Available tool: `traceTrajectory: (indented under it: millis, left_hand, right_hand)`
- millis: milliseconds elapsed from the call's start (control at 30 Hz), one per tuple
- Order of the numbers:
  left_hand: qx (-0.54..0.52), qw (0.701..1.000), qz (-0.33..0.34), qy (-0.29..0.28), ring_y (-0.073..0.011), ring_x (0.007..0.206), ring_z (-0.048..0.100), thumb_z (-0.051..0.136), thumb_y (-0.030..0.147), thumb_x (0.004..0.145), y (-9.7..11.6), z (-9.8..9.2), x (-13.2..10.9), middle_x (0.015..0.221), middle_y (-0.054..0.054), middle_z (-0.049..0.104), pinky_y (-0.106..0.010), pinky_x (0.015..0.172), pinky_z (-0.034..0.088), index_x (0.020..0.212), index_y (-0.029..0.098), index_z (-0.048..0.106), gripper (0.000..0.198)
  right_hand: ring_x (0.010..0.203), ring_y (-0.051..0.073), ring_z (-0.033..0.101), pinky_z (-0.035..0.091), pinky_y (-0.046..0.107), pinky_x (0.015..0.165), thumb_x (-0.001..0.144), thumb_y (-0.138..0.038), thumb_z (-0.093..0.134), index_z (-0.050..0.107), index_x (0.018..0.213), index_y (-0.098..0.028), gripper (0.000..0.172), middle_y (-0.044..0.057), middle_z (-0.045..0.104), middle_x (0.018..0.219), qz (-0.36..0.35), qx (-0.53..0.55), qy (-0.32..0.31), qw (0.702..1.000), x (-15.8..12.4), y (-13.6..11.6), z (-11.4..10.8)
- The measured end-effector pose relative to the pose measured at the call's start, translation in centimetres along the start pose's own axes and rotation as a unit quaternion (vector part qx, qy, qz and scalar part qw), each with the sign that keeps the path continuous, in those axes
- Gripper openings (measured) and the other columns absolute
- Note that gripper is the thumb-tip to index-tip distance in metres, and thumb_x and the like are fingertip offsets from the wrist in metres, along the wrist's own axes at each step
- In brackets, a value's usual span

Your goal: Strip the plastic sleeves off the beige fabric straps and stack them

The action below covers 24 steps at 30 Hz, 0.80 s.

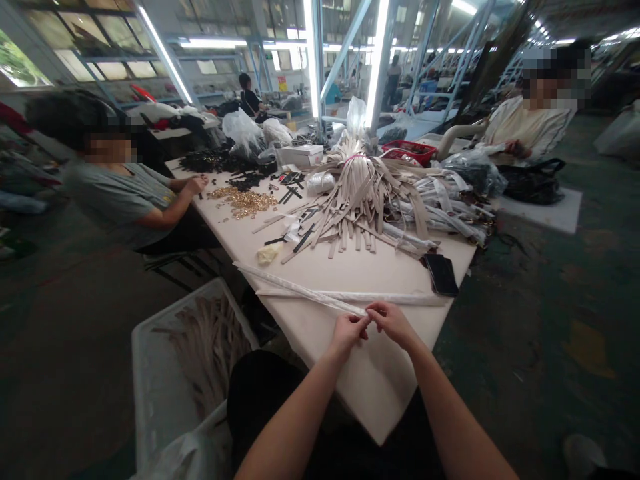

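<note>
A long pale strip (pixel 300 288) in a whitish wrapping runs from the table's left edge to my hands, where its near end is held. My left hand (pixel 350 332) pinches that end from the left. Close against it, my right hand (pixel 387 321) has its thumb and fingers closed on the same end. Behind my hands a second pale strip (pixel 400 298) lies across the table (pixel 380 373), crossing under the first. Fingers hide the very tip of the held strip.
A big bundle of beige straps (pixel 357 180) fills the table's middle. A black phone (pixel 441 274) lies at the right edge. Gold metal pieces (pixel 245 202) are near a seated person at left. A white bin (pixel 143 373) of straps stands at lower left. Another person sits at right.
</note>
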State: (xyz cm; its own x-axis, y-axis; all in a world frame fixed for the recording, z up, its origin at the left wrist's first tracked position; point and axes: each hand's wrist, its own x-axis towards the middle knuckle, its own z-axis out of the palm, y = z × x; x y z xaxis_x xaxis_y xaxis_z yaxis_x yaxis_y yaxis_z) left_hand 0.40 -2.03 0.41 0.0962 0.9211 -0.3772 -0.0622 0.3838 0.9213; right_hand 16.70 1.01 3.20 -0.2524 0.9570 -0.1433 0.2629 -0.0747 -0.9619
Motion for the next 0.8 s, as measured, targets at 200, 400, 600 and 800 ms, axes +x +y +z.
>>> traceTrajectory:
  millis: [200, 400, 600, 800]
  left_hand:
    - [-0.267, 0.958, -0.011, 0.101, -0.0094, 0.052, 0.060, 0.075, 0.043, 0.079, 3.2, -4.7, 1.0, 0.088, -0.009, 0.071, -0.023, 0.051, 0.051, 0.101, 0.013, 0.061, 0.040]
    - [-0.344, 0.913, 0.073, 0.208, -0.0065, 0.049, 0.055, 0.062, 0.025, 0.088, 6.1, -12.7, 1.8, 0.095, -0.012, 0.073, -0.019, 0.048, 0.048, 0.103, 0.012, 0.062, 0.019]
    - [-0.233, 0.948, 0.049, 0.209, -0.0157, 0.058, 0.066, 0.059, 0.031, 0.089, 6.2, -15.0, 1.0, 0.080, -0.010, 0.072, -0.030, 0.062, 0.055, 0.092, 0.012, 0.062, 0.019]
    - [0.228, 0.961, 0.068, 0.144, -0.0166, 0.057, 0.062, 0.053, 0.038, 0.090, 4.2, -11.4, -0.9, 0.079, -0.009, 0.071, -0.027, 0.058, 0.045, 0.081, 0.016, 0.066, 0.027]
  right_hand:
    - [0.049, 0.011, 0.052, 0.044, 0.023, 0.047, 0.075, -0.040, 0.070, 0.074, 0.091, -0.013, 0.031, 0.004, 0.068, 0.074, 0.040, -0.002, -0.029, 0.999, -0.8, -0.5, -4.6]
    - [0.056, 0.014, 0.058, 0.046, 0.024, 0.052, 0.073, -0.039, 0.070, 0.077, 0.090, -0.013, 0.032, 0.006, 0.072, 0.075, 0.045, -0.092, 0.022, 0.995, -0.7, -0.2, -12.2]
    - [0.070, 0.021, 0.066, 0.049, 0.028, 0.066, 0.076, -0.034, 0.064, 0.079, 0.090, -0.017, 0.026, 0.008, 0.076, 0.082, 0.026, -0.264, 0.088, 0.960, 1.9, 1.0, -16.7]
    - [0.102, 0.028, 0.064, 0.042, 0.036, 0.097, 0.078, -0.026, 0.062, 0.077, 0.094, -0.014, 0.025, 0.016, 0.072, 0.105, -0.026, -0.438, 0.251, 0.863, 6.8, 0.0, -15.3]
